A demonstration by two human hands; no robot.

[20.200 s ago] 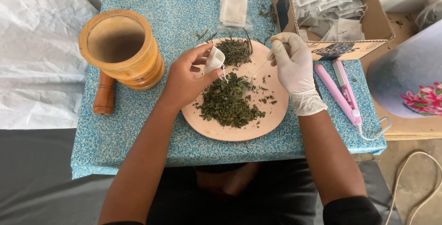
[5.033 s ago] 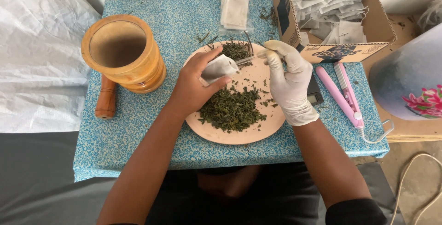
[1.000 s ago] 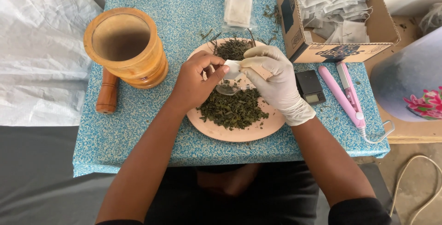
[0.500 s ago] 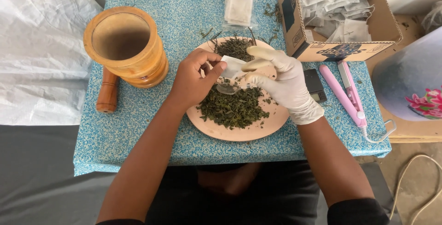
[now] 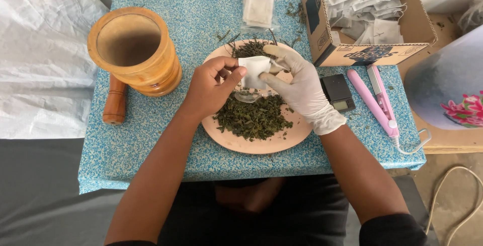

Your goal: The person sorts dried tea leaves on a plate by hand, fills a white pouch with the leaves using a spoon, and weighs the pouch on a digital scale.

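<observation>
Head camera looked down on a blue speckled table (image 5: 151, 160). The bare left hand (image 5: 209, 87) pinched a small white tea bag (image 5: 253, 72) above a pink plate (image 5: 261, 145) of dried green herbs (image 5: 254, 117). The gloved right hand (image 5: 299, 87) held a metal spoon (image 5: 247, 96) just beneath the bag. A wooden mortar (image 5: 133, 49) and pestle (image 5: 114, 102) stood left. A cardboard box of filled bags (image 5: 367, 14), a pocket scale (image 5: 338, 92) and a pink heat sealer (image 5: 375, 100) lay right.
</observation>
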